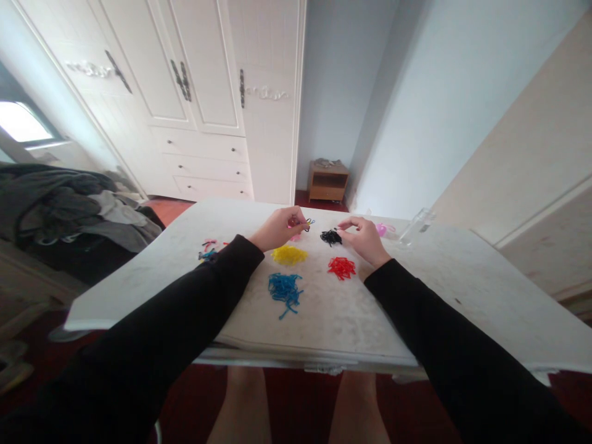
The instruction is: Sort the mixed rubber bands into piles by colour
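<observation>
My left hand (280, 226) is closed in a pinch over the far side of the table, holding a few small rubber bands (309, 223) that look black, blue and yellow. Beside the pile of black rubber bands (330, 237), my right hand (365, 240) has its thumb and fingertips together, with a dark bit at the tips that looks like one black band. Below the left hand lies a yellow pile (289, 254), and nearer me a blue pile (283, 288). A red pile (341, 267) sits below the right hand. Pink bands (295, 237) are partly hidden behind my left hand.
Mixed-colour bands (209, 253) lie left of my left forearm. A clear glass jar or bottle (415, 229) lies tilted at the right, near a pink-purple item (383, 230). All rest on the white table (467, 296). Dark clothes (60, 209) are heaped at far left.
</observation>
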The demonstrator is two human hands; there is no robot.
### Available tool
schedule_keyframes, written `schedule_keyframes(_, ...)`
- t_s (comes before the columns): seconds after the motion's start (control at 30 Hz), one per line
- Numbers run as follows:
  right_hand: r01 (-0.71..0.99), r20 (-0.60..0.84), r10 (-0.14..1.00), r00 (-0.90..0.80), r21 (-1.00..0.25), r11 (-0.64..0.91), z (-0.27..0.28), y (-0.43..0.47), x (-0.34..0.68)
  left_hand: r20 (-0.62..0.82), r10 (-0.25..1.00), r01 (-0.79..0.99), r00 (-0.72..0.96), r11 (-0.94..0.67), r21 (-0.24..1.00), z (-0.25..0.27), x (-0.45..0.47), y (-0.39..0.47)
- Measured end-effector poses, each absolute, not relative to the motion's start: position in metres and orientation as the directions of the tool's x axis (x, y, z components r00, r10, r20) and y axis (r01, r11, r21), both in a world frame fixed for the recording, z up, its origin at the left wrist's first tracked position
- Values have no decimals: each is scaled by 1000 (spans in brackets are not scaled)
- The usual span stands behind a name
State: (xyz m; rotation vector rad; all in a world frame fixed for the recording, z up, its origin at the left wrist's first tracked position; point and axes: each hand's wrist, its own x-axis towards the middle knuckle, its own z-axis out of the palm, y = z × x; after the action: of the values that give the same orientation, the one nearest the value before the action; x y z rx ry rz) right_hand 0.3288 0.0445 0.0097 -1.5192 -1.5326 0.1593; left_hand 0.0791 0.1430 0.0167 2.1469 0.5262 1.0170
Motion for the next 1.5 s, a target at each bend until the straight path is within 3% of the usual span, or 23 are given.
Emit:
schedule_keyframes(0.2,728,520,836,172,-639,248,11,42,324,494,582,74,646,-691,719,21,80,135)
schedule_keyframes(0.47,692,618,785,-39,-550,467,23,27,301,547,489,95,680,-798,595,26,81,125)
schedule_keyframes(0.63,658,602,788,-126,-544,520,25,25,293,523,459,71,718,-796,601,26,83,121)
schedule_keyframes(1.5,649,588,809,-17,-609,456,23,23,283,545,454,89,705,-819,568,31,82,115)
